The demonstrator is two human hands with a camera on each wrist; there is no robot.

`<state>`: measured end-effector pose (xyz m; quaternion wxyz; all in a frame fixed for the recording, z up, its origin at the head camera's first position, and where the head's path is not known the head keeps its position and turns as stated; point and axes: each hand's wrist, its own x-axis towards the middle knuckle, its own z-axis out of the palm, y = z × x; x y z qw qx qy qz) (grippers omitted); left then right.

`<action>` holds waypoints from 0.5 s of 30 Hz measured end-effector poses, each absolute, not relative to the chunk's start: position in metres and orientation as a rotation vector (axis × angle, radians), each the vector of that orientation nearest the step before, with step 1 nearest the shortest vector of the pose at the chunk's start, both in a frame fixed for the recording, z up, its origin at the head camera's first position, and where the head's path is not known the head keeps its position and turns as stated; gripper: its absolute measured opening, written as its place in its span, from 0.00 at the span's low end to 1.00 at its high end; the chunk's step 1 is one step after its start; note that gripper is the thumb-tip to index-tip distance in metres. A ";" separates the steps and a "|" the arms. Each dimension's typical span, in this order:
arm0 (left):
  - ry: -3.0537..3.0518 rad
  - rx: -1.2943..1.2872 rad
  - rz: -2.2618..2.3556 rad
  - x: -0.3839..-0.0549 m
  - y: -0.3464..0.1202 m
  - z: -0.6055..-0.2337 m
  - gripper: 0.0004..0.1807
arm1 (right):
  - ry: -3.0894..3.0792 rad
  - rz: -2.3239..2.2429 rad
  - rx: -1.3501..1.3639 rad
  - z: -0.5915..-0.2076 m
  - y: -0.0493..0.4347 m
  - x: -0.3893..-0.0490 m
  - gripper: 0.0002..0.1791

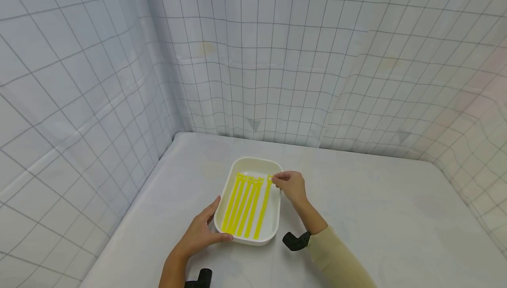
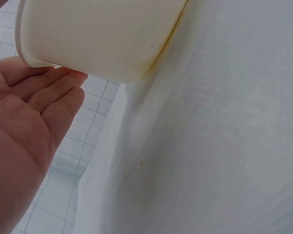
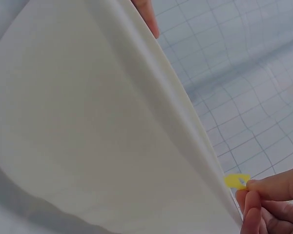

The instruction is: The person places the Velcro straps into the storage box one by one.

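A white rectangular tray (image 1: 256,241) with rounded corners sits on the table, with several flat yellow straps (image 1: 242,204) side by side in it. At the tray's near left corner, my left hand (image 1: 200,233) holds it, thumb on the near rim and fingers along the left side. In the left wrist view, those fingers (image 2: 56,95) reach beneath the tray's rim. My right hand (image 1: 292,186) is at the far right rim, pinching the wider, holed end of the rightmost yellow strap (image 1: 263,208) between thumb and fingertips. This strap lies apart from the others.
A white cloth covers the table (image 1: 368,208). White curtains with a dark grid (image 1: 277,59) stand behind it and along both sides. Black wrist devices (image 1: 296,241) sit at both forearms, and a pale sleeve (image 1: 336,252) covers the right one.
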<state>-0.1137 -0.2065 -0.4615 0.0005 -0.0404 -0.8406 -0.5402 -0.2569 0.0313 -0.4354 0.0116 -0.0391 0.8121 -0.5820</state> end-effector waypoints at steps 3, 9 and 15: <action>-2.638 -0.124 -1.709 -0.113 -0.206 -0.461 0.59 | 2.552 -1.806 -0.111 -0.434 0.030 -0.257 0.07; -2.643 -0.121 -1.683 -0.114 -0.207 -0.462 0.60 | 2.588 -1.771 -0.085 -0.434 0.029 -0.257 0.07; -2.644 -0.096 -1.708 -0.113 -0.205 -0.461 0.60 | 2.592 -1.765 -0.091 -0.432 0.029 -0.256 0.07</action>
